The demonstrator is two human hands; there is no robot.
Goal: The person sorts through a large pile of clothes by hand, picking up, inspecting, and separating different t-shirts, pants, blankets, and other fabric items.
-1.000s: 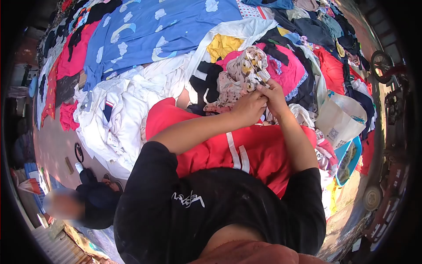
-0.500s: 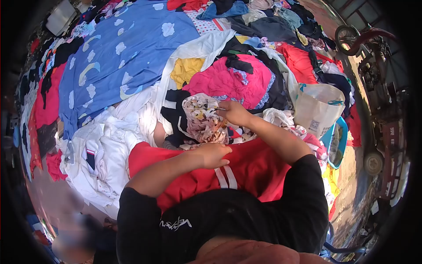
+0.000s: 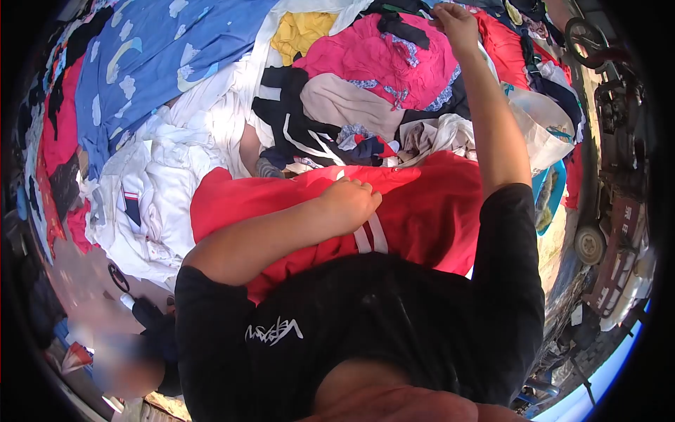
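My left hand (image 3: 351,205) rests over the red cloth (image 3: 436,204) on my lap, its fingers curled; whether it holds anything is hidden. Stretched far forward, my right hand (image 3: 453,22) has its fingers bent down at dark cloth beyond the pink garment (image 3: 373,53); what lies between the fingertips is too small to make out. Between me and the pink garment lie a pale pinkish cloth (image 3: 348,104) and a black garment with white stripes (image 3: 299,116).
White clothes (image 3: 165,190) are heaped at the left, beside a blue cloud-patterned sheet (image 3: 169,49). A white bag (image 3: 538,126) and blue basket (image 3: 550,197) stand at the right. Another person (image 3: 130,362) is at the lower left.
My right hand has moved forward and right, away from the floral cloth, which no longer shows in the middle. The pale pinkish cloth is now uncovered. My view has shifted.
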